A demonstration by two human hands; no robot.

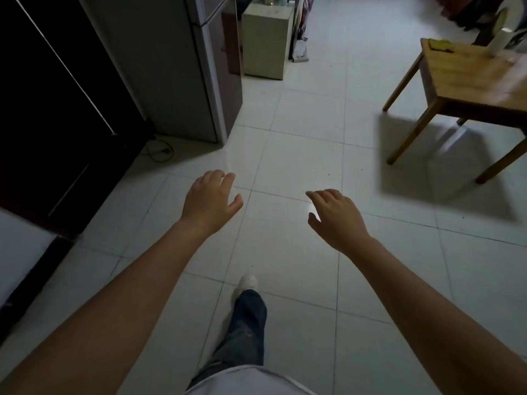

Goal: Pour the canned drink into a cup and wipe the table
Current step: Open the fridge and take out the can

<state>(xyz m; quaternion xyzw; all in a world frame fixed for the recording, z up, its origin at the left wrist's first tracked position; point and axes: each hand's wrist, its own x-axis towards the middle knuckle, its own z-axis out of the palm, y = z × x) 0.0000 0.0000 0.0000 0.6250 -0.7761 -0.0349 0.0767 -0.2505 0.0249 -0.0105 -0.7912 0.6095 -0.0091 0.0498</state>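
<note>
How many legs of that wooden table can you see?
3. On the wooden table: one nearest the fridge, one at the front corner, one toward the right edge. A fourth is probably out of frame.

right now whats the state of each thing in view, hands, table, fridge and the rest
left hand: open, holding nothing, out over the floor
right hand: open, holding nothing, out over the floor
wooden table: upright at far right, a yellow thing and a white cylinder on top
yellow thing: lying flat near the table's back corner, too blurred to identify
white cylinder: standing upright
fridge: doors shut
small cabinet: standing against the far wall
</note>
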